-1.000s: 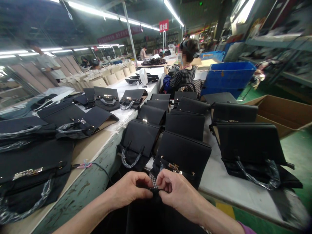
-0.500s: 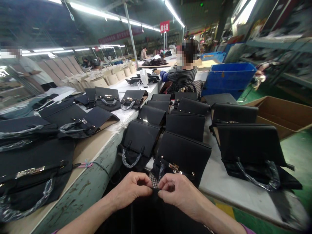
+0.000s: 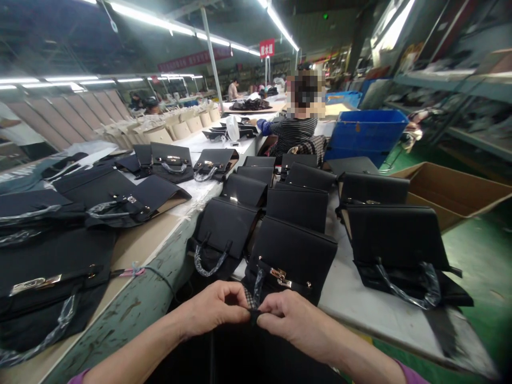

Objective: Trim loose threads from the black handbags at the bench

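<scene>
- Fingers (image 3: 240, 314), both hands: left hand (image 3: 216, 306) and right hand (image 3: 288, 317) almost tip to tip, thumbs pressed against forefingers, pinching a black piece (image 3: 254, 317) between them.
- Black piece, location: low centre, above the wearer's lap, just in front of the nearest black bag (image 3: 298, 245). Half a second ago its edge ran as a thin line between the hands; now it shows as a small dark bunch.
- Purple sleeves (image 3: 412, 373): two, at the lower edge; one second ago only the right showed.
- Standing person (image 3: 24, 133), pale top: now cut by the left edge; farther into view in both earlier frames.
- Co-worker (image 3: 298, 133), striped top: arm reaching towards the table, as half a second ago; head covered by pixel blocks.
- Lower part of the black piece: lost in the dark of the lap; its outline cannot be told.
- Checked cloth (image 3: 248, 295): partly hidden behind the hands.
- Wrapped handle (image 3: 259, 285) of the nearest bag: clear film, lower end behind the right hand.
- Metal clasp (image 3: 281, 276), same bag: bright; any marking too small to tell.
- Red sign (image 3: 266, 48), hanging: white characters, last two 水组, first unclear.
- Red banner (image 3: 182, 62), far back: row of characters, too blurred to read.
</scene>
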